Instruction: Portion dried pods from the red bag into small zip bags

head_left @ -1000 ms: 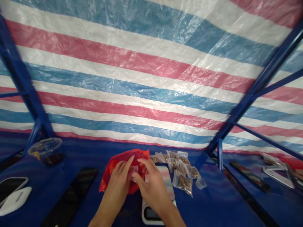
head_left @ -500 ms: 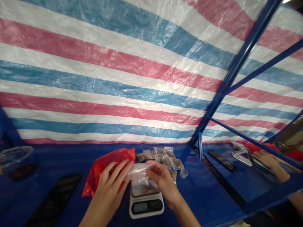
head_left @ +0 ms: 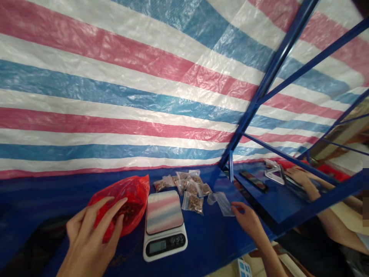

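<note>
My left hand [head_left: 95, 227] is over the mouth of a red plastic bag [head_left: 138, 188], its fingers apart and curved at the opening. Brown dried bits [head_left: 128, 211] show inside. Off to the right, my right hand [head_left: 249, 221] pinches the edge of an empty clear plastic bag [head_left: 225, 204], which lies by a small clear cup [head_left: 211, 198]. Between my hands stands a white digital scale [head_left: 164, 223] with a bare metal plate; its display is lit but too blurred to read.
Several filled zip bags [head_left: 192, 203] lie behind the scale on the blue table [head_left: 207, 238]. Blue metal bars [head_left: 245, 115] rise on the right. Beyond them are a dark phone [head_left: 253, 181] and another person's hands [head_left: 300, 175]. Striped sheeting [head_left: 115, 123] hangs behind.
My hands have parted from above the scale. The left went to the red bag, and the right carried the clear bag down to the table beside the cup. The view shifted right.
</note>
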`<state>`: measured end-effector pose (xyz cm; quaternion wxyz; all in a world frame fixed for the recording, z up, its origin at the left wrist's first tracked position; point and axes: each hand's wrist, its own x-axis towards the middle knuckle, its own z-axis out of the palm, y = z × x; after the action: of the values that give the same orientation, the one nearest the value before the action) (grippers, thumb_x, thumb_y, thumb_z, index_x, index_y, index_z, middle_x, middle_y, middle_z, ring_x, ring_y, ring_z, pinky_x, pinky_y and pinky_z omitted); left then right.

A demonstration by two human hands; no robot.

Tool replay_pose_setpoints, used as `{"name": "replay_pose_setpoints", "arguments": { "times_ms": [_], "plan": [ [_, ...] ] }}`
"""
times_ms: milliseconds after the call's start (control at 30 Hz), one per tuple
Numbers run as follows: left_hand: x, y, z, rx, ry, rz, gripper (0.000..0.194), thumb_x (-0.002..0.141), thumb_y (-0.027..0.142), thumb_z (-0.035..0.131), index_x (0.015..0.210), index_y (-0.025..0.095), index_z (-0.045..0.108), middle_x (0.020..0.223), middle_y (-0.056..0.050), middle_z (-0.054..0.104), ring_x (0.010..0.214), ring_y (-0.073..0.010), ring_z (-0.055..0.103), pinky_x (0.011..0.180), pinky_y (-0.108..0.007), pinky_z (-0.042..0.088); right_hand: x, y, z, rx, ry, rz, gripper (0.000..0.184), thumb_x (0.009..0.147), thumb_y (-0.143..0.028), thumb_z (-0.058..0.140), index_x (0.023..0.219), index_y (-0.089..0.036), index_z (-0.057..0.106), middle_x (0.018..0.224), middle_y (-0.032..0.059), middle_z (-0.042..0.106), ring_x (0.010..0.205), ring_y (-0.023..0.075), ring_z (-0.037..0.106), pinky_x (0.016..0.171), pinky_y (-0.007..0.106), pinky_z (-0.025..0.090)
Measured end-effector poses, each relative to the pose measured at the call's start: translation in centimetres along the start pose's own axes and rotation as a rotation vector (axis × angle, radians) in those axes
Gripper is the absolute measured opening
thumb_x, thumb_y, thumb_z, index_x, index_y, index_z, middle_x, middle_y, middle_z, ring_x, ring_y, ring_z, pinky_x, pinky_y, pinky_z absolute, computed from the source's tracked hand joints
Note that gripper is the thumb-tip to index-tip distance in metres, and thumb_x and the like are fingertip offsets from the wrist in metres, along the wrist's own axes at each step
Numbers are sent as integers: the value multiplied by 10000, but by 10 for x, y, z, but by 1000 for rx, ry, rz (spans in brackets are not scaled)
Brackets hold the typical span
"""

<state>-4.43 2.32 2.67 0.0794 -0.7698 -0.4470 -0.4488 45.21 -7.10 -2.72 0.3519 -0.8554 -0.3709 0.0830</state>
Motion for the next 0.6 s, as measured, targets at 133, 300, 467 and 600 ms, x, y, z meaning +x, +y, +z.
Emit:
{"name": "replay_pose_setpoints", "arguments": {
  "times_ms": [133,300,467,600],
  "plan": [
    [5,7,3,17,13,-20,317,994,388,519,1282,317,629,1299,-107,606,1145,-337,569,1081,-578,371,-6,-20,10,-221,156,-226,379,863,-469,575,1037,-200,778,1078,160,736,1081,349,649,990,476,445],
    [8,17,9,-22,30,35,276,986,346,548,1241,302,644,1239,-112,648,1118,-334,612,1078,-566,367,-17,-63,37,-223,-50,-455,244,883,-354,659,1074,-250,769,1167,86,737,1106,283,624,982,381,433],
    [7,18,11,-62,6,76,283,984,265,561,1254,313,628,1224,-102,655,1126,-317,603,1041,-515,369,-19,-83,41,-224,-36,-375,175,921,-355,630,983,-257,762,1087,62,762,1054,278,636,888,358,420],
    [8,15,11,-74,35,74,263,988,288,554,1239,290,628,1171,-102,659,1082,-308,606,998,-483,384,-4,-87,35,-258,81,-284,321,925,-361,622,1222,-262,692,1155,65,750,1070,284,636,878,364,406]
  ]
}}
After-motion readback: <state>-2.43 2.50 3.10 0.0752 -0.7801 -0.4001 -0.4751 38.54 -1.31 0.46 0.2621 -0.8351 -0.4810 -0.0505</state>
